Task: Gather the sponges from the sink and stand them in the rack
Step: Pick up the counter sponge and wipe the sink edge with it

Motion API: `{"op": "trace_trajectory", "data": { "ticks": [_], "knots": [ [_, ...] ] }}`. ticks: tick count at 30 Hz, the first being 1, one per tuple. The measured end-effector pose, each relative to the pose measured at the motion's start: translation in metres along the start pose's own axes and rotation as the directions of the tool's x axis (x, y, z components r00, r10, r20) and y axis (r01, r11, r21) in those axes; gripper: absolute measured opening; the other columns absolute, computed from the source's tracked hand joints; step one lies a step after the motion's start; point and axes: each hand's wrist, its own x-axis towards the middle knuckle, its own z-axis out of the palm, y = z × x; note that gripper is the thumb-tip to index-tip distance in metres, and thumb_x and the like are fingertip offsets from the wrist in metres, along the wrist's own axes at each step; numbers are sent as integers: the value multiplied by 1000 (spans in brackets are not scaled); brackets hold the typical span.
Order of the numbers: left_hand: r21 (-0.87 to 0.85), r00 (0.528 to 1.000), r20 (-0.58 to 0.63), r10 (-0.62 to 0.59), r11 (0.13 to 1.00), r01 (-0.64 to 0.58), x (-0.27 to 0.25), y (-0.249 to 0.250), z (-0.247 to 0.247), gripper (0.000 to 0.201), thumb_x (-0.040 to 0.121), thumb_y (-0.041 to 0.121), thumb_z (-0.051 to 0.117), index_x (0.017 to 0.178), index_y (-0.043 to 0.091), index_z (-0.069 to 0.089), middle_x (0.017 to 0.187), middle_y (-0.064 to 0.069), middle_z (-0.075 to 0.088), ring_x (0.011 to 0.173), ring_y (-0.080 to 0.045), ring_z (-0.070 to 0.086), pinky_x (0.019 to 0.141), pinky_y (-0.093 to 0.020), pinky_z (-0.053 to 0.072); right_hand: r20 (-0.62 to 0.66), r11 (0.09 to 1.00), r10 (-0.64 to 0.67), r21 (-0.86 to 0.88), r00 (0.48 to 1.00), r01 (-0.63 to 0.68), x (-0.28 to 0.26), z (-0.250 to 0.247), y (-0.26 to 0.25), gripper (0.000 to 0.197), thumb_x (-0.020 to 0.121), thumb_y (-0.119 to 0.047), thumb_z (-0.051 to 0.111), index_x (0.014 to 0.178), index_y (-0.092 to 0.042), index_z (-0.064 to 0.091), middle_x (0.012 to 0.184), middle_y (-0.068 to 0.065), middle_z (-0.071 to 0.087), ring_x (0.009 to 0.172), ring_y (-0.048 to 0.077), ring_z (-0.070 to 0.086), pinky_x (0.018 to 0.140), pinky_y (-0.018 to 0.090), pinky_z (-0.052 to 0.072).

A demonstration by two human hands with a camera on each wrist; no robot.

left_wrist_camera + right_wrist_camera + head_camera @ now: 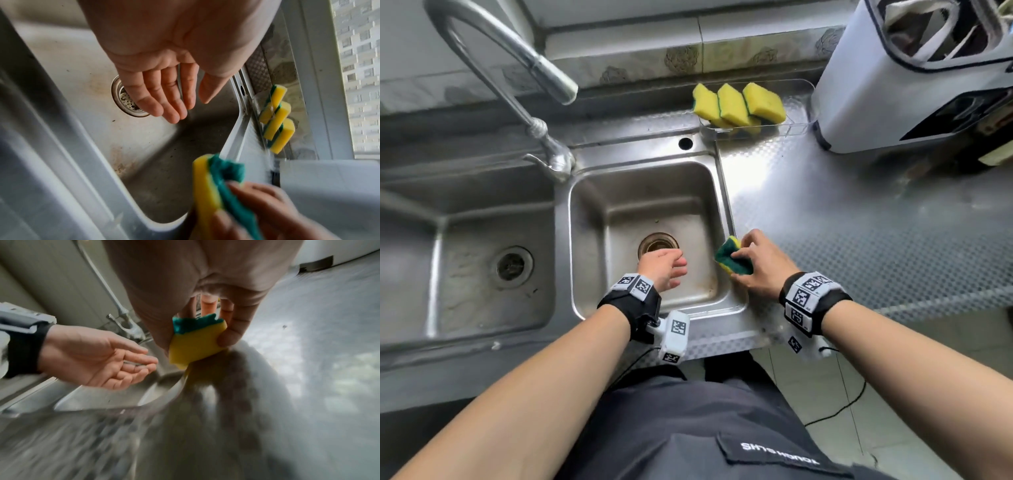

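My right hand (751,260) grips a yellow sponge with a green scouring side (731,257) over the right rim of the small steel sink (592,212); the right wrist view shows fingers and thumb curled round the sponge (195,340). My left hand (666,267) hovers over the sink basin near the drain (658,244), fingers relaxed and empty, as the left wrist view of the left hand (164,91) confirms. Three yellow-green sponges (738,104) stand leaning in a clear plastic rack (796,128) on the counter behind the sink.
A curved steel faucet (517,68) rises at the back left. A second, larger basin (482,267) lies to the left. A white appliance (907,89) stands at the back right, just beside the rack. The textured steel counter (859,222) stretches to the right.
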Motion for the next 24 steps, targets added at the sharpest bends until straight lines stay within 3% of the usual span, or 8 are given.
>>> {"op": "trace_trajectory", "data": {
  "ticks": [5,11,13,16,18,20,22,24],
  "knots": [
    [-112,1000,19,1,994,1,-8,-3,-58,21,90,22,57,107,11,62,90,-5,66,70,-14,61,57,-22,46,171,980,12,-198,985,22,-14,40,-35,34,83,-43,58,100,-18,73,104,5,51,93,30,62,81,35,51],
    [-74,996,-57,72,994,-76,-15,-5,-127,33,91,22,56,119,5,60,94,-7,64,69,-15,60,55,-23,43,293,993,107,-86,950,-85,13,57,-99,39,83,-41,53,106,-14,72,101,12,72,94,32,67,79,31,51],
    [-88,994,-77,83,992,-90,-19,-4,-140,29,91,22,55,115,8,60,91,-7,64,68,-15,59,56,-23,42,339,994,112,-44,934,-103,24,64,-122,39,80,-41,54,98,-13,73,95,12,73,87,31,66,74,29,52],
    [-142,983,-150,107,981,-128,-24,-6,-169,14,90,20,55,98,12,64,87,-7,65,65,-15,60,55,-24,42,410,995,93,-3,907,-101,51,88,-170,41,78,-50,58,79,-11,72,75,8,69,73,26,64,57,24,43],
    [-199,973,-201,112,968,-152,-27,-9,-184,9,89,17,56,90,12,63,80,-5,65,61,-13,59,50,-22,40,452,989,85,67,888,-129,67,100,-193,40,79,-49,59,76,-11,71,68,6,63,66,24,59,50,23,39],
    [-243,962,-252,109,955,-171,-30,-11,-201,8,89,17,57,89,12,63,78,-4,65,57,-10,59,49,-20,40,499,971,100,140,861,-194,84,110,-212,38,80,-45,61,86,-10,73,73,6,63,65,22,61,52,24,47],
    [-287,955,-282,95,941,-179,-33,-12,-214,8,89,18,56,90,13,62,78,-3,65,59,-11,58,48,-20,39,528,936,133,212,838,-282,96,118,-225,39,79,-42,63,94,-7,71,81,8,66,74,26,67,63,33,58],
    [-336,949,-305,77,924,-183,-35,-15,-225,8,90,19,56,92,13,62,78,-3,65,60,-11,57,48,-20,38,535,891,176,271,826,-365,108,128,-232,38,75,-39,63,94,-7,70,87,12,69,81,31,70,73,39,60]
  ]
}}
